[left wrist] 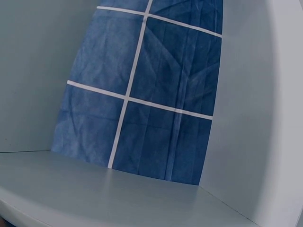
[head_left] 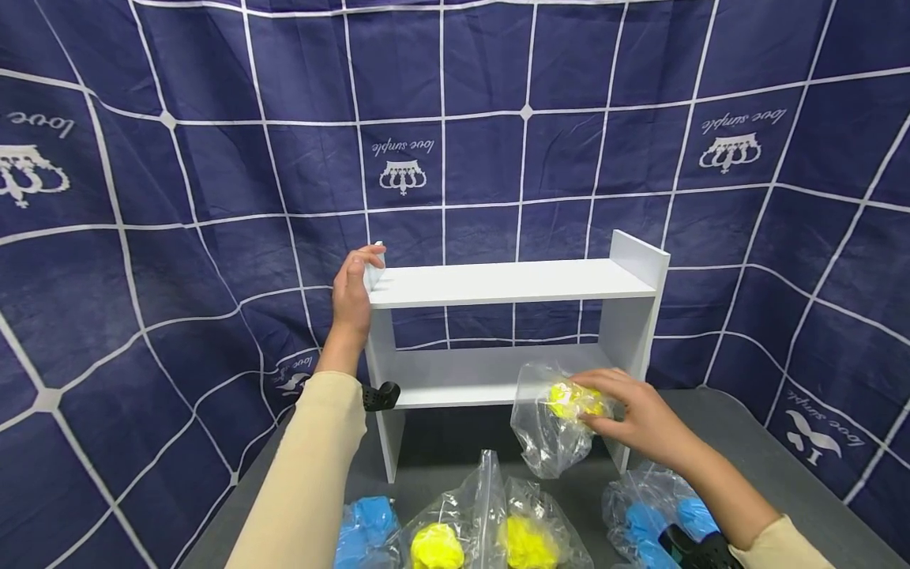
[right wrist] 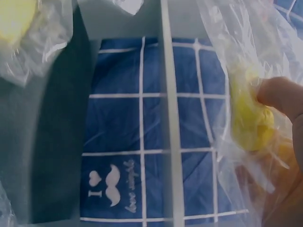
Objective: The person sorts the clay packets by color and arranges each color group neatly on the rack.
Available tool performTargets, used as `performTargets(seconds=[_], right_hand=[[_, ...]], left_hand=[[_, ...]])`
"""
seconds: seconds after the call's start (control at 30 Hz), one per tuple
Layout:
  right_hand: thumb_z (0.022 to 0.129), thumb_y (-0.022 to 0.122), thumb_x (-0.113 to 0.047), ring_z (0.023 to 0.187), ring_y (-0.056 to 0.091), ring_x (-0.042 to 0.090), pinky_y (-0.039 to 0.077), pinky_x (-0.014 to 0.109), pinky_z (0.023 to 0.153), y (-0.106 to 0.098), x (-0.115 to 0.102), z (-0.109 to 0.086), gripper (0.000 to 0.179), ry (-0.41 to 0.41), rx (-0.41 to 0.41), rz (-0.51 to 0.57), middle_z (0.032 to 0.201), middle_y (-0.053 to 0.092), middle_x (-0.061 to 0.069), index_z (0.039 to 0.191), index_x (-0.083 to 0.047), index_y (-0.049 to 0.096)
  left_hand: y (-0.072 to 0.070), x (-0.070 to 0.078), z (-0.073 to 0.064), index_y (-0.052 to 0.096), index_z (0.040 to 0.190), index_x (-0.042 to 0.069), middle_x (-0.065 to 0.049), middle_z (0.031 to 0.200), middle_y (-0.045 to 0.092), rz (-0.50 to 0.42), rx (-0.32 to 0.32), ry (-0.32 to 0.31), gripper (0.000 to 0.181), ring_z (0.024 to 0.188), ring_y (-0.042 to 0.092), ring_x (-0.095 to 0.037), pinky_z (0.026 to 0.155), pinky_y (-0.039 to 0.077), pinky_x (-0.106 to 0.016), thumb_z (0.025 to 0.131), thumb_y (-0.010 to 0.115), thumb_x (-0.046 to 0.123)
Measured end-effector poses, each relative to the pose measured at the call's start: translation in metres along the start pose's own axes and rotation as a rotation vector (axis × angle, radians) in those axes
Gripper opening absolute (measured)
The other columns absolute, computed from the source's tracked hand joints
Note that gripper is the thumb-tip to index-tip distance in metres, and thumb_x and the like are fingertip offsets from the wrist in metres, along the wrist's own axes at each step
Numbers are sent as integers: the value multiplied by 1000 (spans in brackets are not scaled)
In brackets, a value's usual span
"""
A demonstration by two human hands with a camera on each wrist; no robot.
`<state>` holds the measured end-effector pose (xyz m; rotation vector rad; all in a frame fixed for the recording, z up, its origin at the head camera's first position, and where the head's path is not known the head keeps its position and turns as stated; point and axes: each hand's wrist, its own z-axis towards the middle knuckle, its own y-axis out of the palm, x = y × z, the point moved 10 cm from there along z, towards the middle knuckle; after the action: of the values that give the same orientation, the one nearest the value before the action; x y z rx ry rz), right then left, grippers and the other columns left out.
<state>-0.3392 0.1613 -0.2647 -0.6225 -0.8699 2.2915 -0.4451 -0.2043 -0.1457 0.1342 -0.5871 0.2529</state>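
Observation:
My left hand grips the top of the left side panel of a white two-tier shelf. In front of the shelf's lower board, my right hand pinches a clear plastic bag with a yellow lump inside; what the lump is cannot be made out. The right wrist view shows the thumb pressed on the yellow lump through the plastic. Only the shelf's inner boards and the cloth behind appear in the left wrist view, with no hand there.
Two yellow lumps in clear bags lie on the dark table before the shelf. Blue items in clear bags sit to the left and the right. A navy gridded cloth hangs behind and at both sides.

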Motion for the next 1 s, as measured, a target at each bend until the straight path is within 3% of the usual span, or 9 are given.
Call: performTargets(seconds=[0.2,0.27,0.43,0.5,0.6,1.0], right_hand=[[83,78,-13,115,62,38,52,59,89,10,35,19,46,105,-23,9,125,69,12,127,-10,66],[83,78,-13,115,62,41,50,61,91,14,45,25,46,127,-32,2,125,69,15,127,-7,66],[83,77,-13,109,65,42,50,59,90,24,62,41,43,180,-35,-44,118,70,20,123,-2,67],[83,77,-14,105,66,42,51,58,88,26,69,45,41,203,-23,-63,115,71,21,121,0,67],[83,76,-15,102,67,43,50,57,87,29,78,48,40,241,-1,-102,110,72,22,118,2,68],[83,71,-18,83,66,38,50,55,75,44,97,47,40,357,-16,-171,96,73,20,119,-1,67]], left_hand=[[2,-3,-2,53,91,-8,-24,128,63,0,1,-21,43,138,50,-30,116,29,-29,100,33,29],[2,-4,-2,56,85,1,-24,127,63,-1,3,-18,39,138,50,-30,115,30,-29,100,33,29],[0,-2,-1,57,85,4,-24,127,63,-8,2,0,37,137,50,-32,116,29,-30,100,34,30],[0,-1,0,54,90,-6,-24,128,63,-5,2,1,42,138,49,-31,117,27,-31,100,34,30],[0,-1,1,52,94,-12,-25,129,62,-3,3,1,46,138,49,-32,117,27,-31,100,33,29],[-1,-4,1,52,94,-13,-25,128,62,-9,7,0,45,138,49,-32,117,28,-29,100,33,27]])
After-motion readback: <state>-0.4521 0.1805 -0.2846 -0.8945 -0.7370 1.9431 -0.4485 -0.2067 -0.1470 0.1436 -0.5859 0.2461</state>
